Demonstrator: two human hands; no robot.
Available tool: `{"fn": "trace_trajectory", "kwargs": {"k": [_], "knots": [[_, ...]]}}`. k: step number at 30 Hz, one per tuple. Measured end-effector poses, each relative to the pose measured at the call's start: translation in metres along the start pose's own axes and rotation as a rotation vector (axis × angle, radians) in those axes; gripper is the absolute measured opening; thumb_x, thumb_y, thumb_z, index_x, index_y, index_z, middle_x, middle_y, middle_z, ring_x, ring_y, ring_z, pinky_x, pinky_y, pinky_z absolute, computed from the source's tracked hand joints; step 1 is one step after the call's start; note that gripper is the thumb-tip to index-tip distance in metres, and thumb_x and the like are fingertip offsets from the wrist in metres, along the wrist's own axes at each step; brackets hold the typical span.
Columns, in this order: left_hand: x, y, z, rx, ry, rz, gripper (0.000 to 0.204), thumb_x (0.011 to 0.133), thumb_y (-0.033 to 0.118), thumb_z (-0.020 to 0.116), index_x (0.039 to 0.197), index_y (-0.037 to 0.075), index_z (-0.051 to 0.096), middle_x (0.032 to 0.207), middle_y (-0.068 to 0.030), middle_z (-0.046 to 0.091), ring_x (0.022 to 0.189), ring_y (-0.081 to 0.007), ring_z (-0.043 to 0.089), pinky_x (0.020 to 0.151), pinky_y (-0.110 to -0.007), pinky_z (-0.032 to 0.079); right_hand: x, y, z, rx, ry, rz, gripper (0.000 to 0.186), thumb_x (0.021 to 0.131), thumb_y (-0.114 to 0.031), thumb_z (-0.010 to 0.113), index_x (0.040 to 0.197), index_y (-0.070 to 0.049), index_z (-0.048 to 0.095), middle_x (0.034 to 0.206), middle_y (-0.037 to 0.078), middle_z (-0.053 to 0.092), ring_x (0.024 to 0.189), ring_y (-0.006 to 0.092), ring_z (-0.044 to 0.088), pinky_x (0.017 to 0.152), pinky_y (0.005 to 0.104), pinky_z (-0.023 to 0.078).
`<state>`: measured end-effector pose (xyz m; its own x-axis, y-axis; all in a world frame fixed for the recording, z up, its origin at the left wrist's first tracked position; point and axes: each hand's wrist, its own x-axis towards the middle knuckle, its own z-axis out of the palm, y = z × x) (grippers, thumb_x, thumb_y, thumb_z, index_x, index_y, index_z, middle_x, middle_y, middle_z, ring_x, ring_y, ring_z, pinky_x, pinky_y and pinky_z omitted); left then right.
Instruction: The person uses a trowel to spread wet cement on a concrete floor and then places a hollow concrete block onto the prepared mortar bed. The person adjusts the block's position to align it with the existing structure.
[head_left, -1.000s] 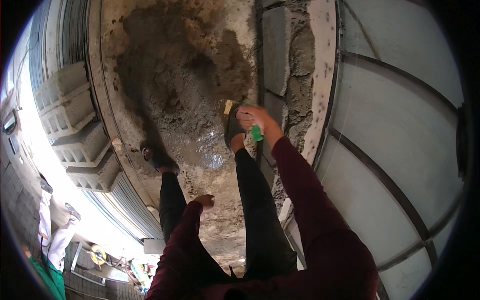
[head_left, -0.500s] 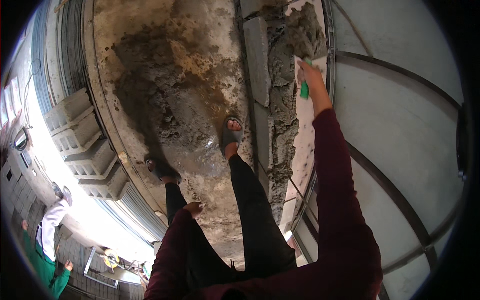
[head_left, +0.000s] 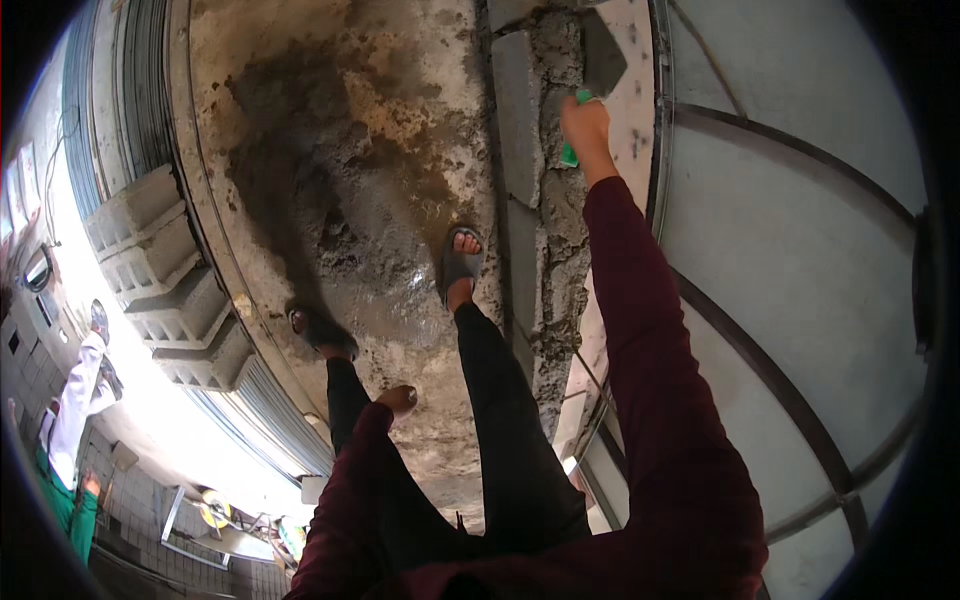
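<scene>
The right hand point(head_left: 587, 125) is closed around the green handle of a trowel point(head_left: 603, 58), whose grey blade points away from the body, over the line where a rough mortar bed point(head_left: 562, 215) meets a pale, dark-spotted strip point(head_left: 628, 125). The arm is stretched far forward, so a loose wrist could let the blade tip, dragging mortar from the bed or spilling it over the strip. The left hand point(head_left: 398, 402) hangs near the left knee, with no tool visible in it; its fingers are too small and turned away to tell how far they are bent. To the left of the bed runs a row of grey blocks point(head_left: 517, 120); a sideways knock from the blade might shift one, should its joint be soft. Between this row and the left side of the passage, wet mortar point(head_left: 340, 235) is spread on the floor point(head_left: 420, 30), its surface shining in places. Both feet, in open-toed sandals point(head_left: 459, 277), stand at its margin, and a forward lean on that slick ground could cause a slip. To the right stand metal-framed panels point(head_left: 790, 220), which the elbow might strike on a wide sweep; hollow blocks point(head_left: 140, 225) are stacked at left.
</scene>
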<state>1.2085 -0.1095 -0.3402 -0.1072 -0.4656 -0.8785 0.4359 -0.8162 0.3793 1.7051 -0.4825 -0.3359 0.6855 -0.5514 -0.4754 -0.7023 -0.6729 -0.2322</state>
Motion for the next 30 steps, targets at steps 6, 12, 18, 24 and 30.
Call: {"fn": "trace_trajectory", "kwargs": {"k": [6,12,18,24,30], "knots": [[-0.029,0.005,-0.005,-0.05,0.057,0.007,0.039,0.092,0.029,0.041,0.114,0.001,0.057,0.115,-0.0216,0.058,0.104,-0.0376,0.057,0.088,-0.046,0.044,-0.058,-0.012,0.006,0.223,0.09,0.173,0.041,0.084,-0.03,0.054,0.093,0.01,0.057,0.089,0.025,0.063,0.081,0.0369,0.063,0.07,0.0479,0.049],[-0.016,-0.025,0.015,-0.05,0.014,0.062,0.042,0.091,0.03,0.041,0.121,0.004,0.054,0.121,-0.0189,0.056,0.11,-0.036,0.054,0.094,-0.042,0.043,-0.108,0.014,0.055,0.141,0.15,0.242,0.03,0.085,-0.026,0.054,0.084,0.004,0.056,0.079,0.021,0.062,0.065,0.0295,0.062,0.056,0.0432,0.046],[-0.005,-0.058,0.047,-0.164,0.171,0.18,0.028,0.084,0.025,0.048,0.099,0.004,0.06,0.105,-0.0211,0.061,0.094,-0.0389,0.059,0.082,-0.046,0.046,-0.198,0.027,0.121,0.329,-0.067,0.026,0.028,0.086,-0.023,0.054,0.085,0.004,0.057,0.079,0.021,0.063,0.07,0.0292,0.063,0.058,0.0431,0.046],[-0.001,-0.065,0.06,-0.344,0.25,0.227,0.019,0.084,0.019,0.048,0.092,0.004,0.058,0.099,-0.0186,0.06,0.096,-0.0358,0.058,0.081,-0.045,0.045,-0.202,0.02,0.257,-0.418,-0.512,-0.493,0.04,0.086,-0.03,0.056,0.096,0.009,0.057,0.083,0.029,0.061,0.079,0.0436,0.06,0.07,0.0479,0.046],[-0.031,-0.054,0.026,-0.218,0.039,0.242,0.03,0.08,0.016,0.05,0.106,0.006,0.06,0.108,-0.0173,0.06,0.101,-0.0343,0.058,0.086,-0.043,0.046,-0.3,0.121,0.394,-0.117,-0.083,-0.217,0.045,0.085,-0.037,0.058,0.094,0.008,0.06,0.08,0.027,0.063,0.076,0.0423,0.061,0.069,0.0491,0.045]]}}
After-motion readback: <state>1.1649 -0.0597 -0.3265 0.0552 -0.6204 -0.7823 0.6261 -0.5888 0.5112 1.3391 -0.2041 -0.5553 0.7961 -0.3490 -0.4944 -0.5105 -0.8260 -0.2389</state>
